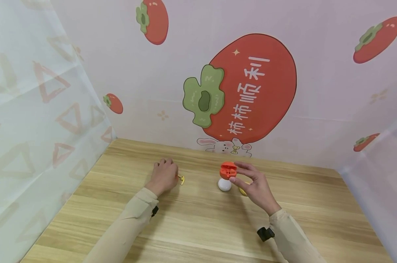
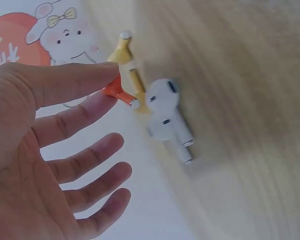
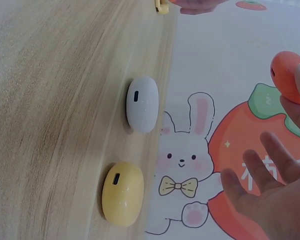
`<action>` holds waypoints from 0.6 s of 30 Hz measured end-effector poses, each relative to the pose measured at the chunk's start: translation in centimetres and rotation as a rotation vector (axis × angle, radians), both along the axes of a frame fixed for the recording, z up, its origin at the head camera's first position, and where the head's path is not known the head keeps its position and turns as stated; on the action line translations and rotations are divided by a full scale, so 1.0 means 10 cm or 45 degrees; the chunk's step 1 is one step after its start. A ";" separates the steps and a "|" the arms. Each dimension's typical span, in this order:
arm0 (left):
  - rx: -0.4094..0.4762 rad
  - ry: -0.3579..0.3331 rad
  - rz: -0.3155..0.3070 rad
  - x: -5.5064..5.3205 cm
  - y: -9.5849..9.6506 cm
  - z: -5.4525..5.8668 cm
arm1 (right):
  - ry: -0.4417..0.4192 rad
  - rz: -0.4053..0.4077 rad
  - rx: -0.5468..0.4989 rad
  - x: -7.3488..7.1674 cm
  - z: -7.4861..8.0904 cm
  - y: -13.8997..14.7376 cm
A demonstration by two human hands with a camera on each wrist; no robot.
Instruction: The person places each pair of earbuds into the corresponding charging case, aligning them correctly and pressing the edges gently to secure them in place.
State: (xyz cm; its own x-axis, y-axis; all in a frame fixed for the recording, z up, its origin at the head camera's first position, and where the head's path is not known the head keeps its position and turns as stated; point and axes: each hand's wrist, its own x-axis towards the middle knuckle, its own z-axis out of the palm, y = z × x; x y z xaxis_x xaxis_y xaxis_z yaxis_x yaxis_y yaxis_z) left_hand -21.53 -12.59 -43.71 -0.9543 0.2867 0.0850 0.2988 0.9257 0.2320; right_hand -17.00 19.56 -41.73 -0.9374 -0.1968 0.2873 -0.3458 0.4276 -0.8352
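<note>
In the left wrist view my left hand (image 2: 55, 135) pinches an orange-red earbud (image 2: 125, 95) by its head between thumb and index finger, its silver-tipped stem sticking out. The other fingers are spread. Below it lie two yellow earbuds (image 2: 122, 52) and two white earbuds (image 2: 163, 97). My right hand (image 1: 260, 189) holds an orange-red earbud case (image 1: 228, 174) between thumb and fingers, its lid raised and its inside facing the head camera. In the right wrist view, only the outside of this case (image 3: 286, 75) shows, partly covered by the thumb.
A closed white earbud case (image 3: 143, 105) stands on the wooden table (image 1: 191, 219), with a closed yellow case (image 3: 123, 194) beside it. Behind them rises a backdrop (image 1: 316, 91) printed with persimmons and a rabbit. White sheeting (image 1: 27, 109) forms the left side.
</note>
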 end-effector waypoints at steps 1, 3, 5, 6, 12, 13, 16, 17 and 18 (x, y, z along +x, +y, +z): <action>0.024 0.002 0.002 0.00 0.00 0.01 | 0.001 0.001 0.001 0.00 0.00 0.00; 0.054 0.011 0.002 0.01 0.01 0.04 | 0.001 0.002 0.001 0.00 -0.01 0.00; 0.076 0.028 -0.004 0.01 0.01 0.08 | 0.002 0.005 0.003 -0.01 -0.01 0.00; 0.083 0.038 -0.008 0.02 0.02 0.09 | 0.003 0.006 0.004 -0.01 -0.01 0.00; 0.176 0.153 -0.066 0.05 0.08 0.19 | 0.005 -0.004 0.013 0.00 0.00 0.00; 0.191 0.177 -0.079 0.05 0.10 0.20 | 0.006 -0.006 0.013 0.00 0.00 0.00; 0.226 0.240 -0.110 0.07 0.14 0.24 | 0.008 -0.009 0.013 0.00 0.00 -0.01; 0.241 0.261 -0.119 0.07 0.15 0.25 | 0.009 -0.009 0.015 -0.01 0.00 -0.01; 0.256 0.283 -0.126 0.08 0.16 0.26 | 0.011 -0.009 0.016 -0.01 0.00 -0.01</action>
